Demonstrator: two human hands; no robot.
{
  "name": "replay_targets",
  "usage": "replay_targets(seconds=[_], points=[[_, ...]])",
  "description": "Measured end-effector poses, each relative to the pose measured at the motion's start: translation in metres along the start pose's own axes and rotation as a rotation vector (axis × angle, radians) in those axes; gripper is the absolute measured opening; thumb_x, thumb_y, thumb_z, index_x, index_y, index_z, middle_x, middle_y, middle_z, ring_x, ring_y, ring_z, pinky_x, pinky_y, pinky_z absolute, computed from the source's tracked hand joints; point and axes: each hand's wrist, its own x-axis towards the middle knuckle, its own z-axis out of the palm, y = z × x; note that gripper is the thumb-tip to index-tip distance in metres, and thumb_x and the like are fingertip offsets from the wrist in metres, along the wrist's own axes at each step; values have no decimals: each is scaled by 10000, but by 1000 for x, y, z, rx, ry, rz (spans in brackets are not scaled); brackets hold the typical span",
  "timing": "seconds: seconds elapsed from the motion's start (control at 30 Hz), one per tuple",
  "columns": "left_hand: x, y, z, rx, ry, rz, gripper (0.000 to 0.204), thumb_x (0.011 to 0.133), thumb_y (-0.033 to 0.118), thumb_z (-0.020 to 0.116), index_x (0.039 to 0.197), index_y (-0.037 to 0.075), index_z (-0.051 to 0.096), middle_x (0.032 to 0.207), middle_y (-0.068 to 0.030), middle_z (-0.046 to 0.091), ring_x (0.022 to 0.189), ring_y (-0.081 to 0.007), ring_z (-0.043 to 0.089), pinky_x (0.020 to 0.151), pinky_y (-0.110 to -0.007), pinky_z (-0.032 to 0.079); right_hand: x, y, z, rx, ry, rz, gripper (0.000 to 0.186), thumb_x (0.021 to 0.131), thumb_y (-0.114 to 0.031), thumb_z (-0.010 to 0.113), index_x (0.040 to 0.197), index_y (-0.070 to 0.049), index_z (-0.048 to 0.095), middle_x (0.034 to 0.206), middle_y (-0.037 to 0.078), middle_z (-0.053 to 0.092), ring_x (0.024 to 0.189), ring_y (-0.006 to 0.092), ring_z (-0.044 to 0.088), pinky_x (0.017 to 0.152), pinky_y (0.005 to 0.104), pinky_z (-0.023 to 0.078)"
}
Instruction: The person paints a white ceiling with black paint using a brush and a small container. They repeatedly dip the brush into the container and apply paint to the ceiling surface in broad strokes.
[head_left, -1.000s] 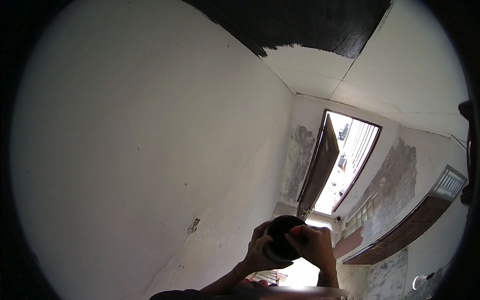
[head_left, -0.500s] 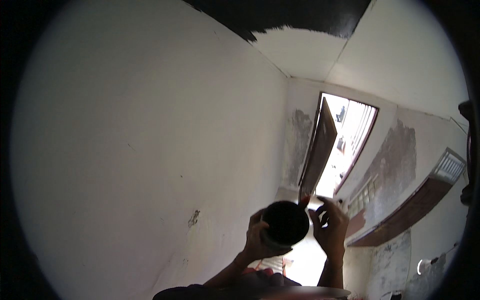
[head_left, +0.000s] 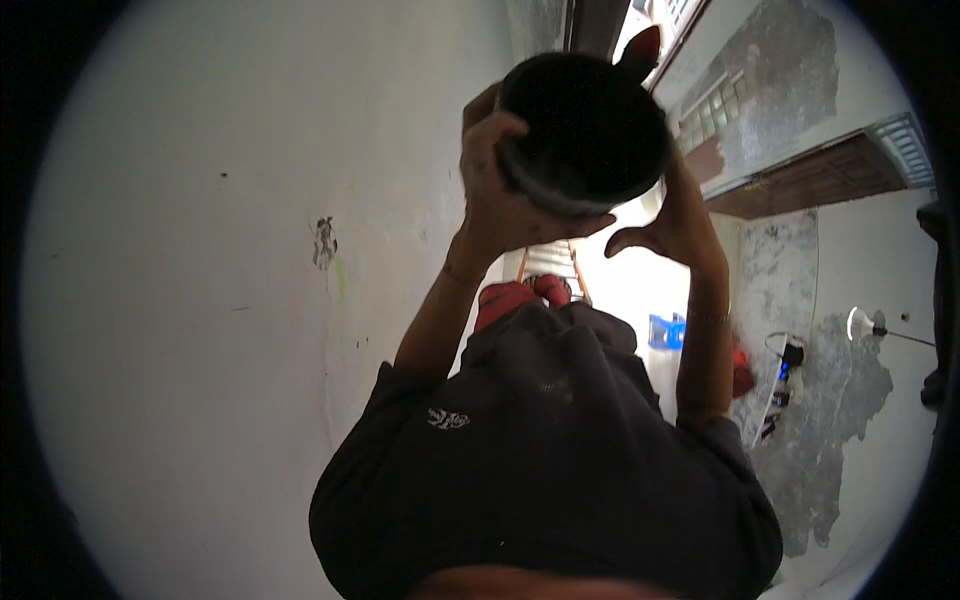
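Observation:
A round tub (head_left: 585, 130) with a black-looking inside is held up in front of me, its pale outer side showing along the lower edge. My left hand (head_left: 495, 185) grips it from the left and below, the thumb bent over the rim. From the tub's upper right edge sticks out a dark, red-tipped piece (head_left: 642, 52) whose kind I cannot make out. At the tub's right side is my right hand (head_left: 672, 225), thumb stretched away from the fingers. Those fingertips are partly hidden by the tub, so whether they touch it is unclear.
Below me an orange-railed ladder (head_left: 550, 258) shows beside my feet. A pale wall (head_left: 200, 300) with a chipped patch rises close on the left. Farther off are a blue object (head_left: 667, 331), a brown door (head_left: 810, 180) and a light bulb (head_left: 860, 323) on the right.
The view has tipped downward, bringing my torso, feet and ladder into sight. Tub and hands appear higher and larger. My right hand's earlier finger pinch has spread, and the hand is beside the tub.

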Motion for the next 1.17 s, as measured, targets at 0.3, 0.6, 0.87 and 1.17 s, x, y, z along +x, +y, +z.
replay_targets(seconds=[0.3,0.6,0.87,1.17], points=[[8,-6,28,-193,-55,-61,1095,461,449,1044,1325,142,445,1379,-178,471,1362,-340,439,1114,-453,425,-28,41,7,-113,15,330,1455,401,-429,1042,1546,20,265,1542,219,422,1450,357,400,1202,436,329],[21,-18,35,-406,-157,-48,1218,435,560,1015,1428,193,413,1444,-217,443,1319,-441,505,1043,-509,521,-74,75,33,105,368,416,1027,646,-411,945,1425,21,434,1381,160,568,1277,291,550,1122,428,401],[-10,-29,-24,48,-26,-72,761,768,339,911,1351,109,479,1360,-211,577,1292,-402,559,1052,-546,480,-111,56,15,-479,143,148,835,669,-537,907,1369,-180,623,1394,58,618,1299,313,559,1149,454,393],[-51,-8,-107,609,-211,-148,225,907,130,782,1028,94,595,982,-96,723,1065,-269,718,1089,-582,445,-111,62,9,-373,360,284,919,661,-534,896,1462,-230,564,1476,33,581,1424,286,458,1243,465,260]])
